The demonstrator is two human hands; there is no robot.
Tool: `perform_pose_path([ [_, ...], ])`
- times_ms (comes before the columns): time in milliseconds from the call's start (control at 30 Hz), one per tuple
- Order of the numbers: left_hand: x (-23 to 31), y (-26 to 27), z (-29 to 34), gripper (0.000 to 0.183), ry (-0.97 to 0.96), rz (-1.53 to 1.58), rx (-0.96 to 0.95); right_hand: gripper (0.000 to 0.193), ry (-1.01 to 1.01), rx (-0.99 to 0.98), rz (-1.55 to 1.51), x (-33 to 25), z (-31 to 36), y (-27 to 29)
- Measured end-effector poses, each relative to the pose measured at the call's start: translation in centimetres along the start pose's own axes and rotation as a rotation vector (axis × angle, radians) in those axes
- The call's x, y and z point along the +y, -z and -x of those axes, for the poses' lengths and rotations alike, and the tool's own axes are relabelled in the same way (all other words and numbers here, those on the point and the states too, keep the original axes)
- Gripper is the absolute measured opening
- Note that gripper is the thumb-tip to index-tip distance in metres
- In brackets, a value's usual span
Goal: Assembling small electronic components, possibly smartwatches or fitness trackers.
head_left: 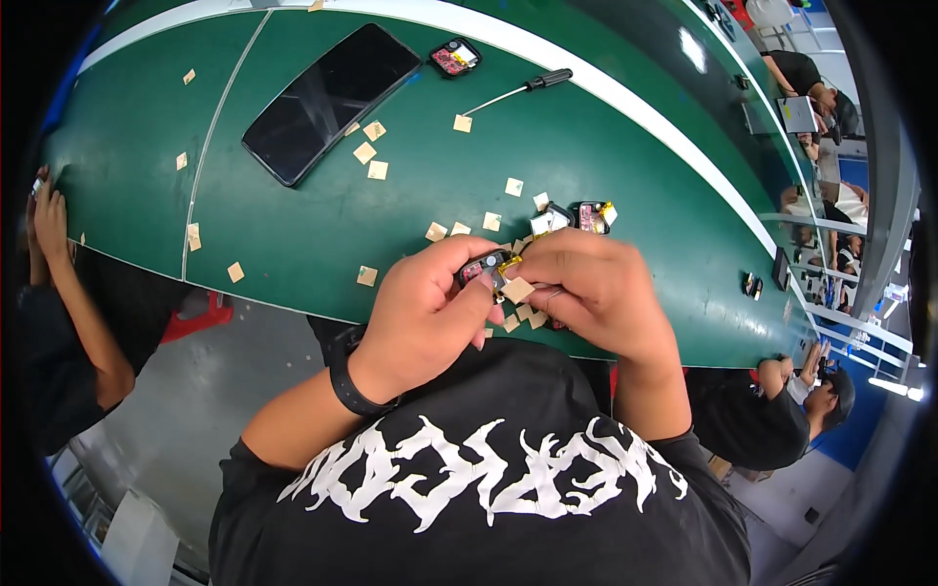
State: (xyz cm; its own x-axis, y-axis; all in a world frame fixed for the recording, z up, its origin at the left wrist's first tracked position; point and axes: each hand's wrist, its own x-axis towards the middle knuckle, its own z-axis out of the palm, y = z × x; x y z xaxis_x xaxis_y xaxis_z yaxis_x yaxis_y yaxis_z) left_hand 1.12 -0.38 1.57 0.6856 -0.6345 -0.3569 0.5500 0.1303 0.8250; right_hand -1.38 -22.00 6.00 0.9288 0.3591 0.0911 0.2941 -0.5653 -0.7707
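A small, open-topped black plastic housing (480, 263) packed with electronics sits between a worker's hands over the near side of a green-topped surface (322, 230). It looks light and stiff-shelled, its exposed insides probably fragile; the outer rim seems the safest place to take hold, clear of the board, and the smooth plastic may prove slightly slippery. A dark, rounded edge frames reddish circuitry and a pale round part, with a strip of shiny yellow tape (509, 263) on the side facing the right hand (598, 283). Fingers mask the rest.

The left hand (420, 308) has its grip closed around the housing, thumb across the near side. The right hand's grip is drawn nearly together beside the tape; a flat tan square (517, 290) shows by its fingertips, but whether they hold it cannot be told. Farther off lie an open black housing with a red board (455, 58), a black-handled screwdriver (549, 80) and a large black glass-faced phone (332, 103).
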Motion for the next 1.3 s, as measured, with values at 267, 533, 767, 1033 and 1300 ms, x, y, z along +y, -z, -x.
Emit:
perform_pose_path([
  [267,-0.2,-0.1,-0.2,0.015,-0.110,-0.033,0.013,0.017,0.000,0.113,0.201,-1.3,-0.4,-1.3],
  [533,-0.3,-0.2,-0.1,0.010,-0.144,-0.080,0.061,0.010,-0.619,0.142,-0.355,-3.0,0.6,-2.4],
  [767,-0.8,0.1,0.0,0.011,-0.236,-0.213,0.035,0.011,-0.537,0.180,-0.191,-2.9,0.7,-3.3],
  [1033,-1.4,1.3,0.3,0.016,-0.242,-0.225,-0.103,0.009,-0.479,0.219,-0.227,-2.2,0.9,-4.3],
  [1300,-1.5,2.1,0.5,0.023,-0.188,-0.138,-0.192,0.014,-0.693,0.281,-0.444,-2.5,0.4,-4.9],
])
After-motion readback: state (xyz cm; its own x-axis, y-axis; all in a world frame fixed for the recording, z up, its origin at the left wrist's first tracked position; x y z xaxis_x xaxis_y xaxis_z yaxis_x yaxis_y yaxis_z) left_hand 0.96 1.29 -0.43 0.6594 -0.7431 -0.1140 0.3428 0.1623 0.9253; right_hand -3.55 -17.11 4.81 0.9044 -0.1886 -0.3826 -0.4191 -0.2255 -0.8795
